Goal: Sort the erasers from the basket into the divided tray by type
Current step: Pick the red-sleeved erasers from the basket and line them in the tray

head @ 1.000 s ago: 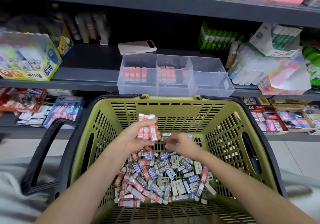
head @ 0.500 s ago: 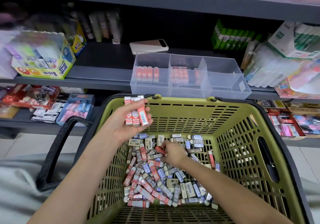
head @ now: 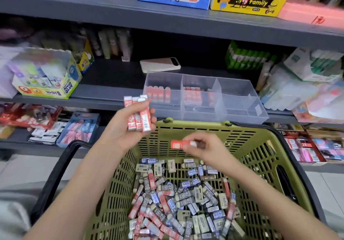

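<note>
Red eraser (head: 179, 144) lies sideways, long axis left-right, in right hand (head: 210, 149)

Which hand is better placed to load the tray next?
Left, probably. The left hand holds a red eraser bundle raised beside the left compartment of the tray, where red ones stand; the right hand pinches a single eraser lower, over the basket.

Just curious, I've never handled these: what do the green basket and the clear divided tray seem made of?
The basket looks like moulded matt plastic: its olive walls are a grid of slots. The divided tray looks like thin translucent plastic: the red erasers inside show through its walls.
</note>
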`<control>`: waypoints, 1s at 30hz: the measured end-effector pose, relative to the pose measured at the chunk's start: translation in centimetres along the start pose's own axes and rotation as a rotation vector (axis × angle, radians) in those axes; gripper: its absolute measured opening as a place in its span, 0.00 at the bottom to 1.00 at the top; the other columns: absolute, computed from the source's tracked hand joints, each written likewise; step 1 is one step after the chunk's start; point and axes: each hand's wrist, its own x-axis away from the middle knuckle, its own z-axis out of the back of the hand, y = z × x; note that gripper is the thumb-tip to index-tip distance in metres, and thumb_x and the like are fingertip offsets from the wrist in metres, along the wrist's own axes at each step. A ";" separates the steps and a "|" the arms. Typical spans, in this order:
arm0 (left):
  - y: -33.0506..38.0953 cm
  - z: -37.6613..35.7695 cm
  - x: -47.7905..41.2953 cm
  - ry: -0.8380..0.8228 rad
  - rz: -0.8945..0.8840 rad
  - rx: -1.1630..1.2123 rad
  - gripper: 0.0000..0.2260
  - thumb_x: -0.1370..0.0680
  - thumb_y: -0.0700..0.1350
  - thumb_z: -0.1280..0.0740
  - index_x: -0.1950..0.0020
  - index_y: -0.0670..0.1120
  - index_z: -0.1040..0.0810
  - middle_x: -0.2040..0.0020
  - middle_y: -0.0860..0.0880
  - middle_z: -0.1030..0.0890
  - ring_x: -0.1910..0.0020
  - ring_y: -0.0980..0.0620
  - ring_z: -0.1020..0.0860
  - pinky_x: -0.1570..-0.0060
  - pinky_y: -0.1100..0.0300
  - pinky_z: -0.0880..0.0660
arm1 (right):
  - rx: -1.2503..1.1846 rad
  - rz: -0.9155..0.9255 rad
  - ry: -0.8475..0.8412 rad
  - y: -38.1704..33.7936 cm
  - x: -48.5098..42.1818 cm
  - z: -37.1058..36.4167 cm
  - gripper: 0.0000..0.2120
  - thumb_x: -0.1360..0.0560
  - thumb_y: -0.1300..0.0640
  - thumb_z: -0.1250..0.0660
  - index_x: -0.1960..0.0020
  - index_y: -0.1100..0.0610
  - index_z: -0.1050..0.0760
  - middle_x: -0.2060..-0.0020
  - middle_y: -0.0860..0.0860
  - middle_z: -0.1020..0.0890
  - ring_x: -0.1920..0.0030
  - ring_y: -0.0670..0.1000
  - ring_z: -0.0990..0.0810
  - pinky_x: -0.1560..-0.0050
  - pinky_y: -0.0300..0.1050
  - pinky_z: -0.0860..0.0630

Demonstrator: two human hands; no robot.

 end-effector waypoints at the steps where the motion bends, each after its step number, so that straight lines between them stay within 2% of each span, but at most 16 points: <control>1: 0.6 -0.3 -0.2 -0.008 -0.034 0.005 0.09 0.35 0.41 0.30 0.56 0.42 0.22 0.68 0.46 0.21 0.73 0.51 0.23 0.75 0.62 0.25 | -0.062 0.025 0.027 -1.6 -0.1 1.2 0.06 0.27 0.54 0.31 0.51 0.50 0.20 0.59 0.45 0.19 0.65 0.37 0.24 0.63 0.30 0.29; 3: 1.5 -0.9 -0.8 -0.017 -0.101 0.017 0.09 0.34 0.41 0.30 0.55 0.42 0.22 0.67 0.46 0.21 0.73 0.51 0.22 0.73 0.62 0.25 | -0.100 0.085 0.115 -4.2 -0.8 3.2 0.06 0.27 0.56 0.31 0.52 0.46 0.22 0.59 0.44 0.19 0.62 0.40 0.22 0.59 0.30 0.27; 5: 2.3 -1.3 -1.6 -0.015 -0.152 0.037 0.08 0.35 0.41 0.30 0.57 0.43 0.21 0.67 0.46 0.20 0.72 0.51 0.22 0.72 0.62 0.24 | -0.102 0.151 0.246 -6.1 -2.5 4.6 0.11 0.28 0.60 0.28 0.53 0.46 0.24 0.58 0.46 0.20 0.60 0.43 0.23 0.57 0.34 0.26; 7: 2.9 -1.6 -2.3 -0.001 -0.175 0.055 0.09 0.35 0.42 0.29 0.57 0.43 0.22 0.68 0.46 0.20 0.72 0.51 0.22 0.72 0.62 0.24 | -0.097 0.181 0.368 -7.4 -5.1 5.7 0.14 0.32 0.63 0.25 0.57 0.48 0.26 0.63 0.48 0.22 0.65 0.45 0.25 0.60 0.37 0.26; 9: 3.4 -1.7 -3.1 0.015 -0.187 0.068 0.10 0.36 0.42 0.28 0.56 0.44 0.22 0.67 0.47 0.20 0.72 0.52 0.22 0.72 0.62 0.24 | -0.040 0.172 0.401 -8.0 -8.0 6.3 0.12 0.35 0.63 0.24 0.60 0.52 0.25 0.66 0.51 0.21 0.67 0.48 0.24 0.62 0.42 0.25; 11: 3.7 -1.7 -3.9 0.031 -0.194 0.060 0.12 0.37 0.43 0.27 0.55 0.45 0.22 0.67 0.47 0.19 0.71 0.51 0.21 0.72 0.62 0.24 | 0.102 0.153 0.384 -7.8 -10.8 6.4 0.08 0.35 0.62 0.24 0.58 0.56 0.21 0.66 0.53 0.19 0.66 0.50 0.22 0.59 0.48 0.24; 13: 4.1 -1.7 -4.7 0.047 -0.188 0.064 0.14 0.37 0.41 0.25 0.54 0.45 0.22 0.67 0.47 0.19 0.71 0.51 0.20 0.72 0.61 0.24 | 0.354 0.157 0.384 -7.3 -13.3 6.4 0.10 0.32 0.59 0.26 0.51 0.58 0.18 0.58 0.53 0.16 0.58 0.50 0.22 0.52 0.43 0.27; 15: 4.4 -1.6 -5.4 0.051 -0.186 0.078 0.16 0.37 0.41 0.25 0.52 0.45 0.23 0.67 0.47 0.18 0.70 0.50 0.20 0.72 0.60 0.24 | 0.646 0.191 0.311 -6.7 -15.2 6.3 0.13 0.28 0.55 0.30 0.44 0.54 0.19 0.49 0.51 0.16 0.47 0.52 0.26 0.48 0.40 0.34; 18: 4.8 -1.3 -6.3 0.044 -0.185 0.094 0.19 0.39 0.43 0.25 0.50 0.45 0.23 0.66 0.47 0.18 0.70 0.50 0.19 0.72 0.60 0.24 | 0.895 0.179 0.132 -6.6 -16.9 6.6 0.13 0.25 0.53 0.35 0.40 0.49 0.21 0.45 0.51 0.19 0.42 0.53 0.30 0.46 0.39 0.37; 21: 5.0 -1.0 -6.9 0.037 -0.191 0.102 0.22 0.41 0.43 0.22 0.50 0.45 0.23 0.66 0.47 0.18 0.70 0.50 0.19 0.72 0.59 0.23 | 0.909 0.096 0.015 -7.0 -17.9 6.8 0.14 0.27 0.53 0.32 0.41 0.49 0.22 0.46 0.49 0.19 0.43 0.52 0.25 0.50 0.39 0.33; 24: 5.0 -0.6 -7.5 0.041 -0.196 0.106 0.20 0.39 0.43 0.23 0.50 0.44 0.23 0.65 0.46 0.18 0.69 0.50 0.19 0.72 0.60 0.23 | 0.911 0.032 -0.062 -7.3 -18.8 6.5 0.11 0.29 0.53 0.30 0.47 0.50 0.22 0.48 0.48 0.18 0.47 0.52 0.23 0.57 0.37 0.34; 27: 4.8 -0.3 -7.9 0.044 -0.186 0.109 0.18 0.37 0.42 0.23 0.50 0.44 0.23 0.65 0.46 0.18 0.69 0.49 0.19 0.71 0.60 0.23 | 1.043 0.047 -0.064 -7.5 -19.5 6.2 0.07 0.29 0.54 0.32 0.51 0.49 0.20 0.49 0.49 0.18 0.45 0.52 0.25 0.54 0.39 0.35; 30: 4.5 0.0 -8.1 0.042 -0.188 0.131 0.16 0.37 0.43 0.25 0.51 0.44 0.22 0.65 0.46 0.18 0.69 0.49 0.19 0.72 0.59 0.23 | 1.318 0.142 -0.080 -7.5 -19.7 5.7 0.09 0.26 0.54 0.39 0.52 0.53 0.20 0.50 0.51 0.19 0.42 0.54 0.29 0.48 0.44 0.38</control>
